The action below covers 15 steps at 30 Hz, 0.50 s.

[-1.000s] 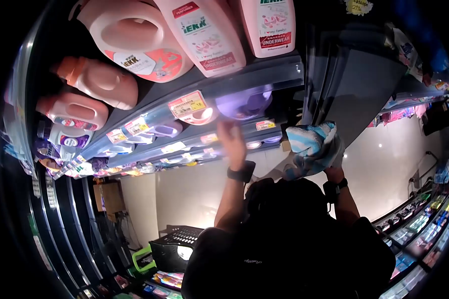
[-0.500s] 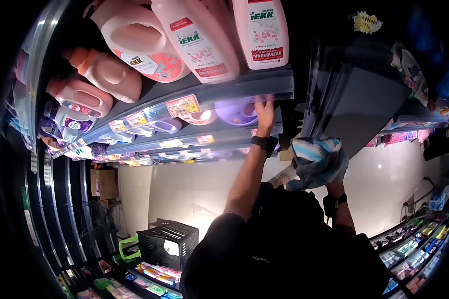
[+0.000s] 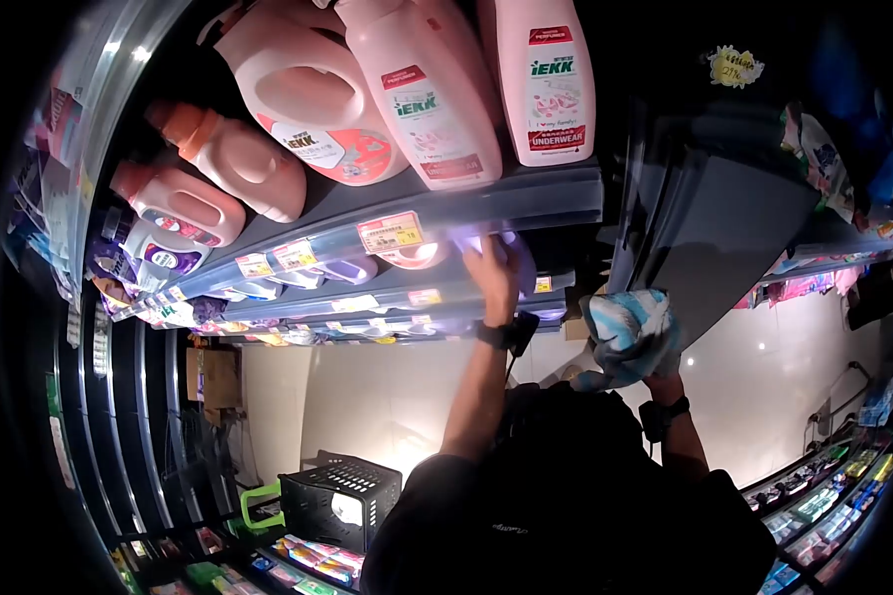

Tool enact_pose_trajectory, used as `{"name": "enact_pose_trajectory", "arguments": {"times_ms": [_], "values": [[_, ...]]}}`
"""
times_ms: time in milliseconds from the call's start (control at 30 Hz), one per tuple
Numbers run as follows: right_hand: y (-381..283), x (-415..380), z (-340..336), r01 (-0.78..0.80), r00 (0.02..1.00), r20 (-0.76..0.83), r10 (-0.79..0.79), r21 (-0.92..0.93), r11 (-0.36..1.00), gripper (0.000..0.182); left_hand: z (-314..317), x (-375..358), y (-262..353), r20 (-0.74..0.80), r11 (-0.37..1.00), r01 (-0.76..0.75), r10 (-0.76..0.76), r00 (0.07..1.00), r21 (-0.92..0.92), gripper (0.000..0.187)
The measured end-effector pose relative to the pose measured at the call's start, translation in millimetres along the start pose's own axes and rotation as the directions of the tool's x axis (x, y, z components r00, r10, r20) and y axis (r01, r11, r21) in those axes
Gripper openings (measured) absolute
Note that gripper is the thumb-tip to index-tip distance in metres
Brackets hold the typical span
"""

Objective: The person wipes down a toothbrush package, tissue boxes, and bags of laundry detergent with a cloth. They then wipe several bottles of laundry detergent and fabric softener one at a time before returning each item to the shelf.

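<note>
My left hand (image 3: 493, 273) reaches under the edge of the upper shelf to a purple detergent bottle (image 3: 522, 266) on the tier below. Its fingers are bent against the bottle near the handle, and their tips are partly hidden. A bunched blue, white and grey cloth (image 3: 630, 327) is in my right hand (image 3: 665, 359), which is closed round it and mostly covered by it. Both wrists wear dark bands.
Pink detergent bottles (image 3: 422, 109) stand on the upper shelf (image 3: 556, 198), whose front lip carries price tags (image 3: 389, 233). Lower tiers hold more bottles. A grey panel (image 3: 724, 218) is on the right. A black basket (image 3: 339, 501) with a green handle stands behind at left, near other stocked shelves.
My left hand has moved left across the purple bottle, from its right side to its front. My right hand still holds the cloth. The view has shifted slightly.
</note>
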State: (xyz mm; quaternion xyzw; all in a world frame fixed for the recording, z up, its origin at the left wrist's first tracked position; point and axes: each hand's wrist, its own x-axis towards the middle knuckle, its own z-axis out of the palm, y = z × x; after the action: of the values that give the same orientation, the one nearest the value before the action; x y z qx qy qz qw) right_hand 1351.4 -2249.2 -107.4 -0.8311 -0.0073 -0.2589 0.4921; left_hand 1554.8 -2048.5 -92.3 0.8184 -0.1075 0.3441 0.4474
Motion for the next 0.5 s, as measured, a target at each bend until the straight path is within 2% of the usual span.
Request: {"name": "enact_pose_trajectory", "arguments": {"times_ms": [33,100,133,167,200,233,267,300,333,367,400,467,500], "values": [[-8.0,12.9,4.8,0.065,0.998,0.019,-0.064,-0.071,0.995,0.056,-6.8,-1.7,9.7,0.03,0.986,0.123,-0.121,0.992,-0.116,0.023],[-16.4,29.5,14.8,0.124,0.992,0.053,-0.117,-0.152,0.981,0.055,-20.1,-4.9,29.0,0.088,0.87,0.365,-0.357,0.93,-0.332,0.026],[-14.2,33.1,21.0,0.089,0.994,0.068,-0.082,-0.114,0.989,0.055,-29.4,-3.4,37.0,0.195,0.689,0.529,-0.505,0.841,-0.496,0.028],[18.4,6.9,36.4,-0.153,0.984,0.113,0.139,0.119,0.981,0.056,-38.7,-5.8,39.1,0.329,0.446,0.658,-0.612,0.719,-0.607,0.029],[49.2,-18.3,51.7,-0.385,0.923,0.153,0.354,0.331,0.861,0.058,-50.2,-9.9,28.3,0.483,0.408,0.66,-0.459,0.746,-0.631,0.031],[36.2,-18.4,58.9,-0.205,0.977,0.07,0.201,0.062,0.977,0.053,-60.4,-12.4,27.3,0.54,0.39,0.684,-0.423,0.728,-0.617,0.031],[24.1,-13.8,62.5,-0.108,0.99,0.094,0.109,-0.015,0.994,0.051,-70.0,-12.9,28.5,0.592,0.373,0.705,-0.383,0.709,-0.603,0.031],[25.6,-13.3,72.4,-0.113,0.986,0.132,0.107,0.044,0.993,0.052,-78.6,-14.1,28.1,0.64,0.359,0.724,-0.34,0.689,-0.589,0.031],[37.4,-24.2,85.1,-0.254,0.957,0.215,0.196,0.295,0.921,0.054,-86.4,-19.5,23.0,0.687,0.365,0.747,-0.305,0.659,-0.555,0.033],[46.9,-35.7,96.5,-0.364,0.924,0.292,0.247,0.472,0.803,0.057,-94.1,-24.6,22.7,0.727,0.364,0.766,-0.27,0.631,-0.529,0.033],[49.1,-43.9,103.9,-0.435,0.894,0.356,0.271,0.551,0.712,0.06,-101.9,-28.4,25.8,0.765,0.364,0.784,-0.234,0.6,-0.503,0.033],[-2.9,-24.2,96.3,-0.39,0.9,0.377,0.22,0.467,0.794,0.058,-119.3,-27.7,37.8,0.833,0.389,0.809,-0.16,0.53,-0.44,0.032],[-29.1,-14.4,92.4,-0.362,0.901,0.387,0.195,0.425,0.83,0.057,-123.2,-33.0,34.2,0.843,0.291,0.84,-0.156,0.514,-0.458,0.03]]}}
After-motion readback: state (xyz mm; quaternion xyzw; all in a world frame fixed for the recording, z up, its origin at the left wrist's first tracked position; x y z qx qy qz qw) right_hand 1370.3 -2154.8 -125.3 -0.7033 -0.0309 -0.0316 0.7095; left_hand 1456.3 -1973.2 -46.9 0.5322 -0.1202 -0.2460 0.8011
